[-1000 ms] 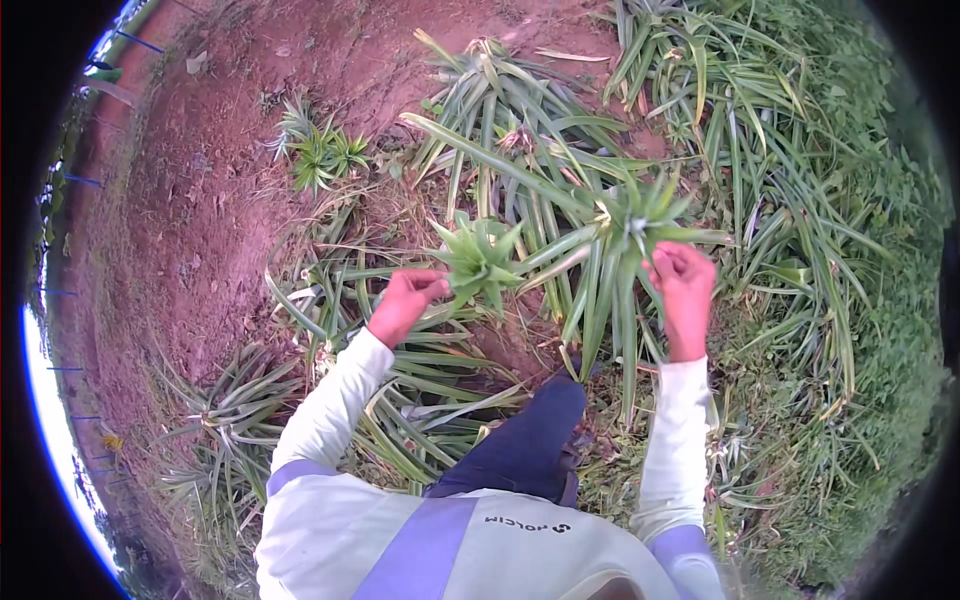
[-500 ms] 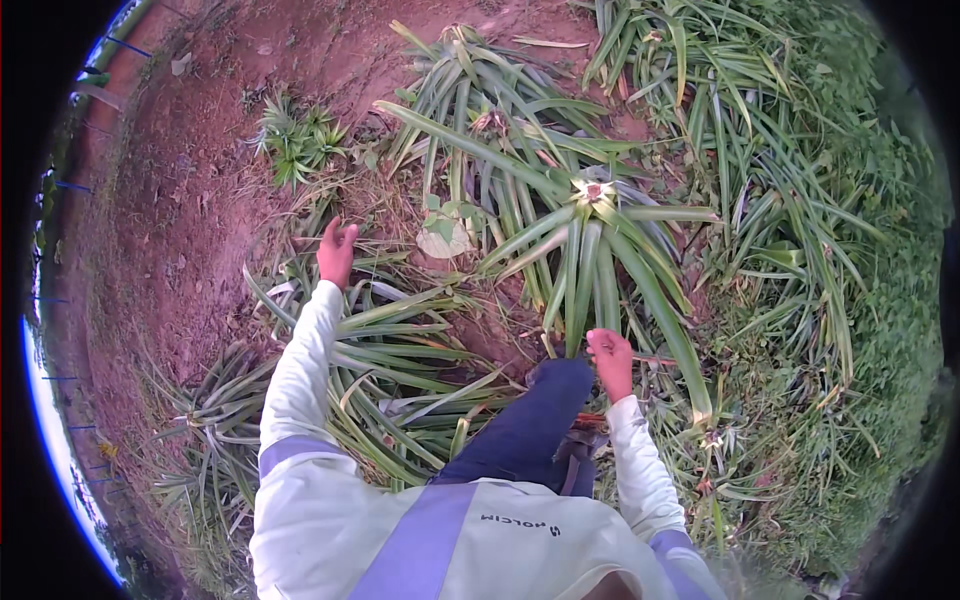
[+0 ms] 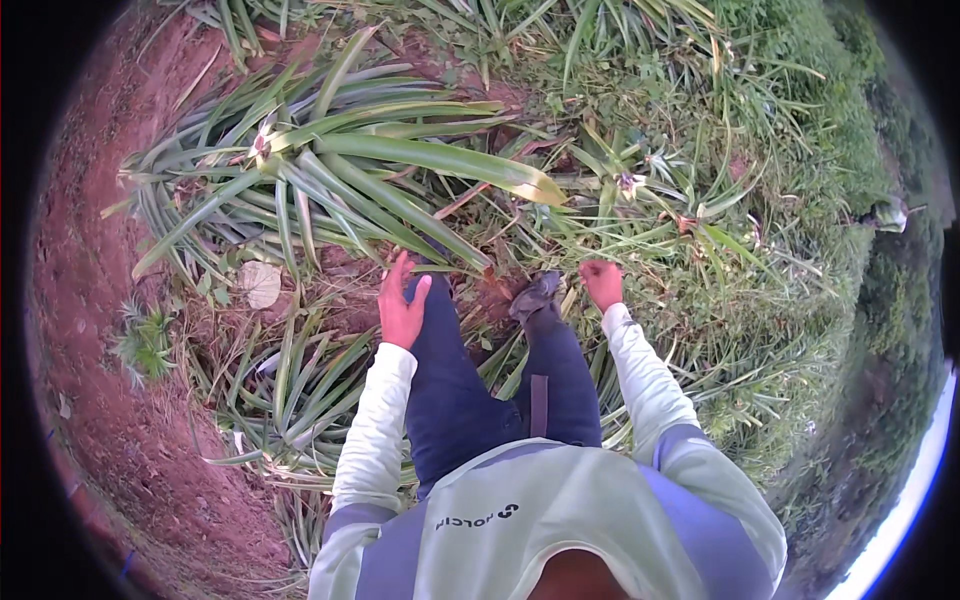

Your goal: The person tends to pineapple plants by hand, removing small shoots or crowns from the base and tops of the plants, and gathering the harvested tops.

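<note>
My left hand point(image 3: 402, 302) is open in front of my left thigh, its fingers stretched up and the thumb apart. It is nearest to the leaf tips of a large pineapple-like plant point(image 3: 300, 150), whose long green leaves spread from a pale pinkish centre. One broad leaf point(image 3: 440, 165) with a yellowed tip reaches toward the right. My right hand point(image 3: 601, 284) is closed, held over grass and thin leaves to the right of my shoe point(image 3: 535, 297). Whether anything is inside its curled fingers is hidden.
A round pale dry leaf point(image 3: 259, 285) lies left of my left hand. More strap-leaved plants point(image 3: 300, 390) grow beside my legs, and a small one point(image 3: 626, 183) stands ahead to the right. Reddish bare soil point(image 3: 120, 440) is at left, dense grass and weeds point(image 3: 760, 350) at right.
My view and body have turned to the right, so the large plant now appears on the left. My left hand has come nearer my legs. Both legs now show.
</note>
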A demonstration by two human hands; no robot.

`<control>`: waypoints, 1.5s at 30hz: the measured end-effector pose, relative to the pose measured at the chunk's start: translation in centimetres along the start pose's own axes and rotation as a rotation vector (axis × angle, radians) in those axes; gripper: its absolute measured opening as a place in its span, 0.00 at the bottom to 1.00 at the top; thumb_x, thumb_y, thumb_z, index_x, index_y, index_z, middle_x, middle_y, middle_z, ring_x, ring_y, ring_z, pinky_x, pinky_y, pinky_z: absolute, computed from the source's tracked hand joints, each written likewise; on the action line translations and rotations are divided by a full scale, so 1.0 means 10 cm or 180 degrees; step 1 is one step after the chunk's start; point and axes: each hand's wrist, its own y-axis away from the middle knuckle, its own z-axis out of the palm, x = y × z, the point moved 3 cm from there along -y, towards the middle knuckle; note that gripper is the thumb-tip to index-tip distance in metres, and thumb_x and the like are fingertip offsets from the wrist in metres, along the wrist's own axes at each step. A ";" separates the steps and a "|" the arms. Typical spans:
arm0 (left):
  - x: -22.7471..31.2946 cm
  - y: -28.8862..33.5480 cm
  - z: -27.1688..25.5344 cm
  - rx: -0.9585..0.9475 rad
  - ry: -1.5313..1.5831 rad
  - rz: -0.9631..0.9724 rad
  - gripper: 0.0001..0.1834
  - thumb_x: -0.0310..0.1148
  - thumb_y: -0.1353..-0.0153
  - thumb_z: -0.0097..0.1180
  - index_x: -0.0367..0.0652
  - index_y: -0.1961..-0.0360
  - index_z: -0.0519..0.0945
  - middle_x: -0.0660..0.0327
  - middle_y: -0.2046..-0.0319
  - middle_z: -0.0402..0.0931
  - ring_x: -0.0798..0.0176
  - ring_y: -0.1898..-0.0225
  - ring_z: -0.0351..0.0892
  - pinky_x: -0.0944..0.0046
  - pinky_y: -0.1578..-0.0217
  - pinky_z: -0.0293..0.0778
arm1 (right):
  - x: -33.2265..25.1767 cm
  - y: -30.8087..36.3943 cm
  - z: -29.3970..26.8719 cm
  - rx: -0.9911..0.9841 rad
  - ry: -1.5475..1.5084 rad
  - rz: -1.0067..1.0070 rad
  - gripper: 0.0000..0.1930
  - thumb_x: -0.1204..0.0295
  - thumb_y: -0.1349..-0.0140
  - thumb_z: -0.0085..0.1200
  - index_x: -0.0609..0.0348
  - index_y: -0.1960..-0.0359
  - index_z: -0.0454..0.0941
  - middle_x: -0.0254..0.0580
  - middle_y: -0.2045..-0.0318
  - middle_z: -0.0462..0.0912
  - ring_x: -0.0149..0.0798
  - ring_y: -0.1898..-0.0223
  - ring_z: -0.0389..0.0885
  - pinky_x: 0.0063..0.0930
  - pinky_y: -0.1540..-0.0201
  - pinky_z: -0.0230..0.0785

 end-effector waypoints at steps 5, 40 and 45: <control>-0.20 0.31 0.51 -0.0608 -0.1533 0.0405 0.31 0.41 0.38 0.61 0.45 0.35 0.69 0.55 0.51 0.78 0.50 0.47 0.74 0.49 0.43 0.64 | 0.08 -0.43 0.05 0.0289 -0.0803 0.0300 0.05 0.78 0.42 0.62 0.68 0.67 0.85 0.39 0.78 0.85 0.26 0.81 0.79 0.21 0.77 0.72; 0.85 -0.03 0.93 -0.1071 -0.0417 0.0458 0.31 0.28 0.45 0.66 0.39 0.39 0.72 0.54 0.54 0.80 0.51 0.52 0.77 0.56 0.48 0.70 | -1.73 0.05 -0.67 0.1514 -0.0491 -0.1812 0.09 0.80 0.54 0.73 0.63 0.73 0.83 0.39 0.76 0.83 0.29 0.78 0.78 0.20 0.76 0.69; 1.63 -0.18 1.10 -0.1221 0.0508 0.0990 0.26 0.28 0.47 0.69 0.39 0.45 0.78 0.53 0.57 0.82 0.54 0.55 0.79 0.57 0.49 0.73 | -1.87 0.24 -0.80 0.1686 -0.0432 -0.2591 0.12 0.77 0.57 0.75 0.61 0.74 0.82 0.39 0.78 0.82 0.37 0.78 0.81 0.27 0.77 0.73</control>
